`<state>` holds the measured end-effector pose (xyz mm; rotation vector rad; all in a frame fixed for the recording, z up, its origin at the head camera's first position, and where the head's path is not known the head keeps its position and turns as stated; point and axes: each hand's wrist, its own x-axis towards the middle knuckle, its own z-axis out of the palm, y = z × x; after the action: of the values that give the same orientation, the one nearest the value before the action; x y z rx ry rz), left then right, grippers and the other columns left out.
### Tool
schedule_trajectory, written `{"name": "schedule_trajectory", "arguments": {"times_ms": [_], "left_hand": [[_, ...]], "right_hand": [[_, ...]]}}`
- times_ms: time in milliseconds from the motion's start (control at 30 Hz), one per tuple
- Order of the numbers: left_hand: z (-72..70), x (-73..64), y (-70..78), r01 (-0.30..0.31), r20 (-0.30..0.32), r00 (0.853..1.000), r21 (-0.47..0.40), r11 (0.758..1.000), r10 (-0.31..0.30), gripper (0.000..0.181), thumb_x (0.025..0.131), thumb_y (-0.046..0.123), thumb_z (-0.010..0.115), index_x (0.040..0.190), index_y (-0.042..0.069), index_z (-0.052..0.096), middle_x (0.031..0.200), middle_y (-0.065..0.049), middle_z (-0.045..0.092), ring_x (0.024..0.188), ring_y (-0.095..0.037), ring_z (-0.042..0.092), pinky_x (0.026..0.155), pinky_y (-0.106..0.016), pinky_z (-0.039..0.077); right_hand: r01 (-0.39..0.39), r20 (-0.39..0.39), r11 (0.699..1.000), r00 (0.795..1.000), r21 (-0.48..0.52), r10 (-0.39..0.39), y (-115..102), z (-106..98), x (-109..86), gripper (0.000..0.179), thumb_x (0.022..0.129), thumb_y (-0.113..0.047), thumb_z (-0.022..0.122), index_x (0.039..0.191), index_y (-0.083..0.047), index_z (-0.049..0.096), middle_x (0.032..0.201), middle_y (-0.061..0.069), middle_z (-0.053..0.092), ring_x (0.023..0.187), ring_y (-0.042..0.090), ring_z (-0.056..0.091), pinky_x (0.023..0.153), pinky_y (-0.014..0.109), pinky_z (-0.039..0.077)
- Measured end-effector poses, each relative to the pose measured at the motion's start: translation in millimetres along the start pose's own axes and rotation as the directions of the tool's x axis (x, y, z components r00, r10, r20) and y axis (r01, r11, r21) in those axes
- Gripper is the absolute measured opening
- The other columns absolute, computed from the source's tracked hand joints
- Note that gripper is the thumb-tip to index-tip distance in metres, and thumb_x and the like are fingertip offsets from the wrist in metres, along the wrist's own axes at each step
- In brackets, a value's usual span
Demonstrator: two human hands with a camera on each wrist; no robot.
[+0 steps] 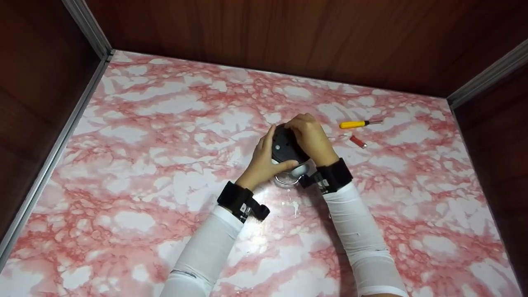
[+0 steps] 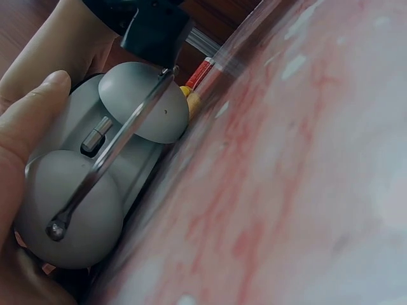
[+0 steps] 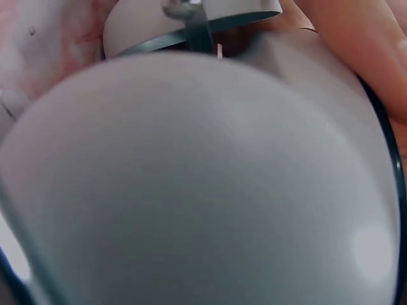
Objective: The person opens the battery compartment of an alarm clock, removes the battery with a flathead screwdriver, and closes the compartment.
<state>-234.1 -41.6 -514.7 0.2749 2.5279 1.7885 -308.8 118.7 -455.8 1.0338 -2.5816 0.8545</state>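
A twin-bell alarm clock [image 1: 284, 144] is tilted with its black back up, close over the table. My left hand [image 1: 264, 159] grips it from the left, thumb across the near side and fingers along the far left edge. The right hand [image 1: 311, 134] bends over the right part of the back, its fingertips hidden against the clock. In the left wrist view, the two grey bells [image 2: 70, 203], the metal carrying handle [image 2: 114, 149] and a small hammer [image 2: 96, 135] between the bells show. One bell [image 3: 203, 171] fills most of the right wrist view.
To the right on the pink-and-white marbled table [image 1: 198, 144] lie a yellow-handled screwdriver [image 1: 352, 124] and a small red battery [image 1: 358, 142]. Dark wood panels [image 1: 268, 33] stand behind and at both sides of the table.
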Motion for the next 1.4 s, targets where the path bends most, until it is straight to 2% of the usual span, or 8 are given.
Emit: {"name": "schedule_trajectory", "arguments": {"times_ms": [533,800,933,1267,1400], "left_hand": [[-0.3,0.1,1.1,-0.005,0.008,1.0,-0.004,1.0,0.005,0.118,0.083,0.041,0.085,0.164,0.014,0.004,0.163,-0.024,0.019,0.148,-0.037,0.022,0.119,-0.049,0.024],[1.0,0.9,0.2,0.003,0.006,1.0,-0.013,1.0,-0.003,0.118,0.083,0.042,0.085,0.164,0.015,0.004,0.163,-0.023,0.018,0.149,-0.037,0.021,0.119,-0.05,0.024],[1.4,0.2,-0.1,0.007,0.014,1.0,-0.012,1.0,-0.007,0.117,0.083,0.043,0.084,0.165,0.017,0.003,0.163,-0.024,0.017,0.149,-0.037,0.02,0.119,-0.05,0.024],[-1.3,0.7,1.2,0.004,0.0,1.0,-0.013,1.0,-0.004,0.119,0.082,0.04,0.086,0.164,0.012,0.005,0.163,-0.024,0.018,0.149,-0.036,0.02,0.12,-0.048,0.023],[-0.4,0.5,1.5,0.004,0.002,1.0,-0.017,1.0,-0.004,0.118,0.082,0.039,0.086,0.164,0.012,0.005,0.163,-0.024,0.018,0.149,-0.036,0.021,0.12,-0.048,0.023]], "right_hand": [[0.016,-0.017,0.999,1.0,-0.036,-0.017,0.8,1.0,-2.8,0.016,0.096,0.01,0.059,0.094,0.004,0.074,0.095,0.016,0.071,0.089,0.034,0.06,0.083,0.042,0.052],[-0.025,0.128,1.0,0.991,0.0,0.025,5.7,-5.4,3.9,0.014,0.098,0.009,0.054,0.099,0.006,0.068,0.101,0.02,0.067,0.098,0.038,0.057,0.091,0.046,0.048],[-0.042,0.168,0.999,0.985,-0.001,0.042,4.3,-8.6,5.8,0.014,0.098,0.009,0.054,0.1,0.006,0.068,0.102,0.019,0.068,0.099,0.036,0.057,0.091,0.045,0.047],[0.004,0.134,0.998,0.991,-0.068,0.005,-3.3,-6.5,11.0,0.015,0.094,0.012,0.057,0.095,0.007,0.071,0.096,0.02,0.069,0.09,0.037,0.059,0.085,0.044,0.051],[0.005,0.137,0.998,0.991,-0.055,0.002,-0.9,-6.9,9.6,0.017,0.094,0.013,0.056,0.096,0.007,0.071,0.096,0.02,0.069,0.091,0.037,0.06,0.085,0.044,0.052]]}}
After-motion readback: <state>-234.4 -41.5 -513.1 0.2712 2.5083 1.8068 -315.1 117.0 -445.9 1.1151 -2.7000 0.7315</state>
